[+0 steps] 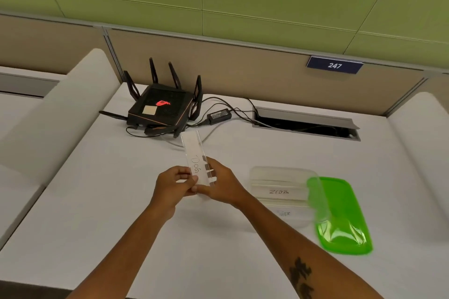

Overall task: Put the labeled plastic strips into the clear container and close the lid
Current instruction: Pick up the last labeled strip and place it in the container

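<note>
both hands — left hand [173, 187], right hand [222, 185] — pinch the "dog" strip [194, 156] upright, left of the open container [279, 192].

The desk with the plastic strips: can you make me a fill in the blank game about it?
1. Both hands, left hand and right hand, hold the strip labeled ____.
2. The strip inside the clear container says ____.
3. The lid beside the container is colored ____.
4. The blue sign on the partition shows the number ____.

Missing words: dog; zebra; green; 247
</note>
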A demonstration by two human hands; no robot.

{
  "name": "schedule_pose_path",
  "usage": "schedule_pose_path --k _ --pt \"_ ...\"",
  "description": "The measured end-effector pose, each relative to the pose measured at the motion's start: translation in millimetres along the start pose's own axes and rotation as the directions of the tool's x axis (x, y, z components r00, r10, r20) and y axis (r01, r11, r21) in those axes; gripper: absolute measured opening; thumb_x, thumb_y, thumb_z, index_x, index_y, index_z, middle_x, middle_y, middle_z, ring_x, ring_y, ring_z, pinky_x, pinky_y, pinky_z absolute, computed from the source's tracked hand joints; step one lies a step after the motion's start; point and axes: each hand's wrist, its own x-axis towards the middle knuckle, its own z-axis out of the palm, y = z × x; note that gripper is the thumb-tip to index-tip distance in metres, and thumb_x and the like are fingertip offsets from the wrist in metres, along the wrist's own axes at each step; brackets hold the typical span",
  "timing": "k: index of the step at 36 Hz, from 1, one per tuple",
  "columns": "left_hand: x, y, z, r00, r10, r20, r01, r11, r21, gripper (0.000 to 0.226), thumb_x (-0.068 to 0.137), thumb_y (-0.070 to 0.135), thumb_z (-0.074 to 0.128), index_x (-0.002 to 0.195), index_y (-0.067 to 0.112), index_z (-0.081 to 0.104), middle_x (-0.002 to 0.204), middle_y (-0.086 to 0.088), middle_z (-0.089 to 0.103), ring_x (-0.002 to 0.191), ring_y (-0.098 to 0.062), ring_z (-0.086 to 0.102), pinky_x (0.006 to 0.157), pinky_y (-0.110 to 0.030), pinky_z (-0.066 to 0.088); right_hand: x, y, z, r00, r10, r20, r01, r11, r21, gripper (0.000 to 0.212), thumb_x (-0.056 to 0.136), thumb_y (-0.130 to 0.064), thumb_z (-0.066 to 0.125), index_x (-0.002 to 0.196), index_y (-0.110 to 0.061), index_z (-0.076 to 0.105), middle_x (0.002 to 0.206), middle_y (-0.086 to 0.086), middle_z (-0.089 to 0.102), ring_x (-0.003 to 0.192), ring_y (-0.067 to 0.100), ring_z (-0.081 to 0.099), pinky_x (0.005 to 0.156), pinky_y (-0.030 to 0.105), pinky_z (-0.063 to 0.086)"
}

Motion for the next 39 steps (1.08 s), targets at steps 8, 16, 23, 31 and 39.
schedule_pose_path --k 8,16,23,31,39 --pt "-7 16 58 0.994 -0.02 0.106 0.026 0.998 -0.051 0.028 0.082 0.006 0.083 0.106 0.008 0.069 0.11 -0.011 0.075 0.097 -0.034 0.076 0.073 -0.041 0.066 -23 15 -60 0.996 -0.005 -0.089 0.004 1.0 -0.013 0.089 0.071 -0.051 0.085 0.147 -0.038 0.04 0.123 -0.024 0.058 0.105 0.005 0.062 0.069 0.012 0.056" --pt "-17 32 108 0.969 -0.012 0.246 0.044 0.991 -0.126 0.028 0.084 0.003 0.08 0.11 0.004 0.069 0.099 -0.013 0.08 0.09 -0.032 0.079 0.075 -0.04 0.066 -46 24 -115 0.989 -0.044 -0.141 0.04 0.999 -0.034 0.076 0.078 -0.044 0.084 0.143 -0.026 0.05 0.131 -0.007 0.064 0.111 0.016 0.064 0.081 0.028 0.063" --pt "-26 39 140 0.943 -0.004 0.334 0.052 0.989 -0.137 0.029 0.086 0.003 0.078 0.113 0.001 0.068 0.104 -0.018 0.079 0.099 -0.037 0.076 0.086 -0.046 0.063 -61 38 -152 0.989 -0.055 -0.134 0.049 0.998 -0.049 0.067 0.075 -0.046 0.085 0.133 -0.027 0.058 0.124 -0.009 0.068 0.111 0.015 0.066 0.082 0.034 0.063" --pt "-31 41 161 0.961 0.035 0.274 -0.011 0.996 -0.089 0.031 0.089 0.015 0.077 0.118 0.013 0.067 0.11 -0.01 0.078 0.094 -0.026 0.079 0.086 -0.046 0.064 -77 62 -190 0.991 -0.066 -0.117 0.034 0.964 -0.263 0.072 0.069 -0.047 0.087 0.133 -0.033 0.056 0.125 -0.013 0.065 0.11 0.01 0.061 0.078 0.024 0.061" --pt "-28 35 162 0.986 0.161 0.052 -0.167 0.976 0.14 0.046 0.089 0.016 0.076 0.132 0.027 0.061 0.119 0.007 0.067 0.104 -0.011 0.067 0.089 -0.034 0.06 -97 100 -214 0.999 -0.036 -0.002 0.028 0.816 -0.577 0.077 0.075 -0.036 0.082 0.145 -0.023 0.051 0.143 -0.003 0.058 0.129 0.018 0.054 0.108 0.032 0.043"
